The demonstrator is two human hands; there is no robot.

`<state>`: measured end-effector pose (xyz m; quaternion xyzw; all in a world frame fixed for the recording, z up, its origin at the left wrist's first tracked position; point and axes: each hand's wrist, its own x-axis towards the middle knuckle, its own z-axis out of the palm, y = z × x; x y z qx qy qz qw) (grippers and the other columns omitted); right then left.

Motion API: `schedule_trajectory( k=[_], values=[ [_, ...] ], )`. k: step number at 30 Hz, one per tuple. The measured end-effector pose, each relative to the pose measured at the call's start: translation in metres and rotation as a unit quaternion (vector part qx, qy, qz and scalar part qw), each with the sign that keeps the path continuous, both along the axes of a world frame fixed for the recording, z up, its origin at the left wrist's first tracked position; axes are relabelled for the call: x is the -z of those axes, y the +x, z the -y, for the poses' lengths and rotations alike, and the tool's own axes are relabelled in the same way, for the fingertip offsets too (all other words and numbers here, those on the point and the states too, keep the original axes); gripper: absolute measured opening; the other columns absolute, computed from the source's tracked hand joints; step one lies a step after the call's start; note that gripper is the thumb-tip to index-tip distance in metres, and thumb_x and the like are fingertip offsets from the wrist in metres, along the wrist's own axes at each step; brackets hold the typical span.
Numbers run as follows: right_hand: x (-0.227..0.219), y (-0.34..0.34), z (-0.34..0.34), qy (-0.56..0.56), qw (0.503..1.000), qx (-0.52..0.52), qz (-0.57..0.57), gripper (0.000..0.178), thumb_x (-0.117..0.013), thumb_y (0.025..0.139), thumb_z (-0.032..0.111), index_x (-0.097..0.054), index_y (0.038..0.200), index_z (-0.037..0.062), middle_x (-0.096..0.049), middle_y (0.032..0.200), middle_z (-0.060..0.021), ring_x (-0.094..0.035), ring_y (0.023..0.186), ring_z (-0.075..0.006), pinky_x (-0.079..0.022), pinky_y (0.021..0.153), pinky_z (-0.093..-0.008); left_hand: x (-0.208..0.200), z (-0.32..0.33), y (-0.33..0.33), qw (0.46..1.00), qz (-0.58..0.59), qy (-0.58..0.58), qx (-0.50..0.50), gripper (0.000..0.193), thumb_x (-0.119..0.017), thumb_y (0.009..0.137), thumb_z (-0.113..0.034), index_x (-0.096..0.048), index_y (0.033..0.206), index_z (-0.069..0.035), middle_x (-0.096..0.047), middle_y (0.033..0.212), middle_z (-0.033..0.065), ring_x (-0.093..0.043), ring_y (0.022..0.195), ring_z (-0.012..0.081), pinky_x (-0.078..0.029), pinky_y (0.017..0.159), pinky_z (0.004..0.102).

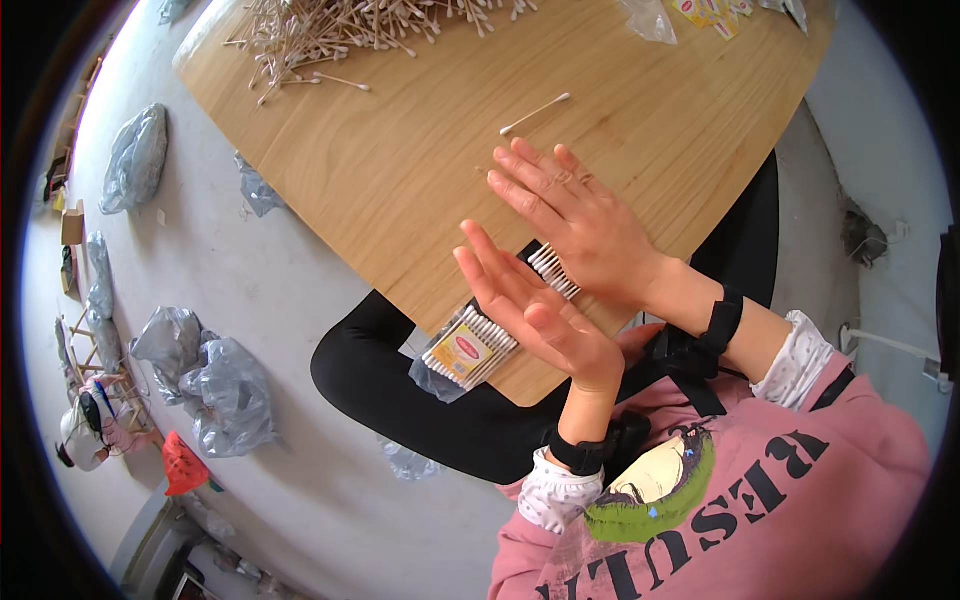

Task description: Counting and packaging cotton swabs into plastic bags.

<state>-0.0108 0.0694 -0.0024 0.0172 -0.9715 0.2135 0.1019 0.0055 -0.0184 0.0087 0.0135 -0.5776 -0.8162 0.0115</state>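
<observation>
My left hand is open above the table's near corner, its fingers stretched out and the palm turned toward the other hand. My right hand is open too, fingers extended flat, just beyond it and to the right. Below the left hand lies a flat pack of cotton swabs with a yellow label, near the table edge. A row of cotton swabs shows between the two hands, partly covered by them; whether it belongs to the same pack I cannot tell. One loose cotton swab lies beyond my right fingertips.
A large heap of loose cotton swabs covers the far left of the wooden table. Clear plastic bags and yellow printed labels lie at the far right. Grey plastic bags and a red bag rest on the floor to the left.
</observation>
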Motion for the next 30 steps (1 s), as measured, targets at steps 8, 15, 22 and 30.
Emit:
schedule_trajectory(
  k=[8, 15, 22, 30],
  values=[
    [0.000, -0.002, 0.004, -0.020, 1.000, 0.020, -0.006, 0.059, -0.052, 0.093, 0.014, -0.040, 0.150, 0.0068, -0.038, 0.157, -0.0116, -0.030, 0.149, -0.0279, -0.019, 0.123, -0.0466, -0.009, 0.007, -0.007, 0.989, 0.040, 0.111, 0.090, 0.073, -0.031, 0.105, -0.055, -0.017, 0.156, -0.004, -0.026, 0.160, 0.0208, -0.026, 0.149, 0.0292, -0.019, 0.123, 0.0417],
    [-0.001, -0.004, 0.000, 0.030, 0.997, 0.065, -0.035, 0.055, -0.051, 0.096, 0.020, -0.042, 0.148, 0.0047, -0.040, 0.155, -0.0122, -0.031, 0.148, -0.0279, -0.021, 0.122, -0.0475, -0.002, 0.003, -0.008, 0.997, 0.037, -0.009, 0.070, 0.070, -0.027, 0.106, -0.053, -0.017, 0.155, -0.004, -0.029, 0.158, 0.0216, -0.025, 0.150, 0.0278, -0.019, 0.123, 0.0409],
    [0.002, -0.005, -0.002, 0.065, 0.996, 0.064, -0.009, 0.057, -0.050, 0.092, 0.015, -0.042, 0.148, 0.0040, -0.038, 0.157, -0.0120, -0.029, 0.149, -0.0273, -0.022, 0.123, -0.0465, -0.010, 0.020, -0.009, 0.999, 0.028, -0.002, -0.020, 0.060, -0.032, 0.108, -0.042, -0.025, 0.153, -0.003, -0.033, 0.157, 0.0187, -0.030, 0.147, 0.0264, -0.022, 0.121, 0.0398],
    [0.004, -0.009, 0.004, -0.010, 0.999, 0.043, -0.030, 0.056, -0.050, 0.093, 0.015, -0.043, 0.146, 0.0027, -0.041, 0.154, -0.0127, -0.032, 0.148, -0.0273, -0.027, 0.121, -0.0443, -0.002, -0.002, -0.007, 0.999, 0.020, 0.014, -0.048, 0.059, -0.032, 0.107, -0.043, -0.028, 0.151, -0.004, -0.035, 0.156, 0.0181, -0.029, 0.147, 0.0251, -0.021, 0.122, 0.0393]
  ],
)
